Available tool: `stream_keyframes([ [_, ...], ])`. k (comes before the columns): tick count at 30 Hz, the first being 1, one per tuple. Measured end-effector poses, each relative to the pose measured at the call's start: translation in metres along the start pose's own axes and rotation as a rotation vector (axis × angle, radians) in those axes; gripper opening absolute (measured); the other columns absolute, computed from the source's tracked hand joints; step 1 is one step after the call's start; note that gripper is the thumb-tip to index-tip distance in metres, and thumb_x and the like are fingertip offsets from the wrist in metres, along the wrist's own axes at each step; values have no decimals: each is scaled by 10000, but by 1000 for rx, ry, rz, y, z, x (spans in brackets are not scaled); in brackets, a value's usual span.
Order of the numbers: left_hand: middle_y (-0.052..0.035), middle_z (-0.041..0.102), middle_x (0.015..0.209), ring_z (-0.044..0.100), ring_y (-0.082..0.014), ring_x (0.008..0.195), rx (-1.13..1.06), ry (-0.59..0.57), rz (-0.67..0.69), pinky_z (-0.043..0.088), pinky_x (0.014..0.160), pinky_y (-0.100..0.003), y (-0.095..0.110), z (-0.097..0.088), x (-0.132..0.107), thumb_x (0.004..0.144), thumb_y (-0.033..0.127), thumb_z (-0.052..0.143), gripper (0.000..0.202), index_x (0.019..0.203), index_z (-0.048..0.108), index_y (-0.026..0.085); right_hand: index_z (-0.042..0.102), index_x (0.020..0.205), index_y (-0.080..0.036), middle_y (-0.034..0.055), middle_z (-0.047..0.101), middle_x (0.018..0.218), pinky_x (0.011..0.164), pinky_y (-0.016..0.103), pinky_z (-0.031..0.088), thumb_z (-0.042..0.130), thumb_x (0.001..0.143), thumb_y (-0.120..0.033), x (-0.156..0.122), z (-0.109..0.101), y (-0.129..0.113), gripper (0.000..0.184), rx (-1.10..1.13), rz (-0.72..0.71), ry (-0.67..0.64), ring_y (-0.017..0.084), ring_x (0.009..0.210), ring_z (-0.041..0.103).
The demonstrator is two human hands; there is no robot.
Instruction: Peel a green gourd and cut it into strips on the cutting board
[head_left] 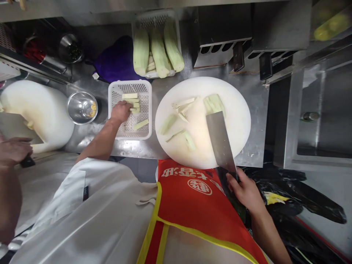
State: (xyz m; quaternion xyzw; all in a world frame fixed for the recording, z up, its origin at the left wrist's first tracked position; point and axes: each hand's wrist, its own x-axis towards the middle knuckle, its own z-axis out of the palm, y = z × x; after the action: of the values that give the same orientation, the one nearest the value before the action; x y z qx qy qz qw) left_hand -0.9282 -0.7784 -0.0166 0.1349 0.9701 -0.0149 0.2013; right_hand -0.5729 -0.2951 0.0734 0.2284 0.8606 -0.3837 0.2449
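Note:
My left hand reaches into a white plastic basket, its fingers closed on pale green vegetable sticks stacked there. Another stick lies apart, lower in the same basket. In my right hand is the handle of a cleaver, whose broad blade rests over the round white chopping board. The blade's tip meets a thick pale green vegetable piece. Trimmed slices and peelings are scattered over the board's left half.
Behind stands a basket with three large peeled pale green gourds. Knife blocks stand at the back right, a sink further right. On the left are a steel bowl and a co-worker's hand with a cleaver at another board.

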Motion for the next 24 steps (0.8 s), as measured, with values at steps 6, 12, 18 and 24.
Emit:
stream_keyframes([
  [6,-109,579,1258,431,-323,1309,-144,262,-161,379,1094,-417,-1,-21,17,1001,350,488,289,1213,646,234,635,1172,-204,-8,669,589,526,291,486,503,935,-542,0,-3,-4,433,-21,-9,4,206,504,639],
  [12,-135,564,1305,537,-311,1220,-247,274,-131,447,1041,-427,57,-24,15,997,368,501,311,1230,631,208,648,1155,-215,28,729,680,547,298,505,497,941,-527,-1,-2,-10,407,-34,-45,24,218,548,669],
  [18,-111,671,1120,648,-263,997,-350,80,175,537,872,-388,155,-24,-58,957,411,580,312,1165,678,200,667,1175,-221,67,789,858,624,299,533,504,939,-499,0,-2,-11,399,-52,-74,56,232,661,720],
  [24,-129,641,1208,636,-305,1082,-344,5,60,546,868,-406,185,-7,-79,833,289,723,475,1289,599,242,652,1226,-199,17,717,628,521,286,488,495,949,-514,1,0,-5,448,-36,-56,17,216,531,660],
])
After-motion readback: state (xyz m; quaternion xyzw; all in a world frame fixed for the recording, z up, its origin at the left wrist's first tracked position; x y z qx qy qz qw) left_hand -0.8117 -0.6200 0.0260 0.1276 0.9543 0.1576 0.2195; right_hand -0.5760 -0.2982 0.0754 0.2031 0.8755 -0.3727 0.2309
